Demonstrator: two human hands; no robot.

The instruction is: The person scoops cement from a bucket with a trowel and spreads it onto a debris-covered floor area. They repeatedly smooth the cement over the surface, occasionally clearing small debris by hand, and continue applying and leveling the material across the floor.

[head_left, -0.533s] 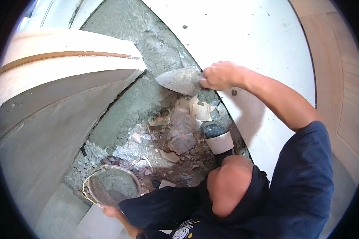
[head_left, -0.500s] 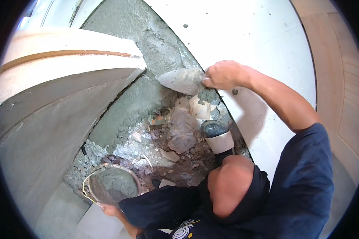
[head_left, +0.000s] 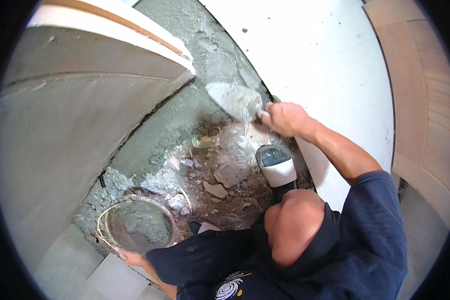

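My right hand [head_left: 285, 119] grips the handle of a pointed metal trowel [head_left: 233, 100], whose wet blade is over grey mortar [head_left: 162, 122] at the edge of a broken patch of rubble [head_left: 220, 197]. My left hand [head_left: 131, 257], low at the left, is closed on the yellow wire handle of a round bucket [head_left: 137, 225] with grey mortar in it. Beneath the trowel lie pale broken pieces and a clear plastic scrap [head_left: 232, 140].
A grey wall [head_left: 70, 140] with a wooden frame [head_left: 125, 25] rises at the left. A large white slab [head_left: 330, 60] borders the patch at right, beside a wooden door panel [head_left: 420, 100]. My foot in a white-strapped slipper [head_left: 277, 170] stands in the rubble.
My right hand and the trowel have moved down and slightly right. The whole view has shifted a little, with the wall and frame now higher in it.
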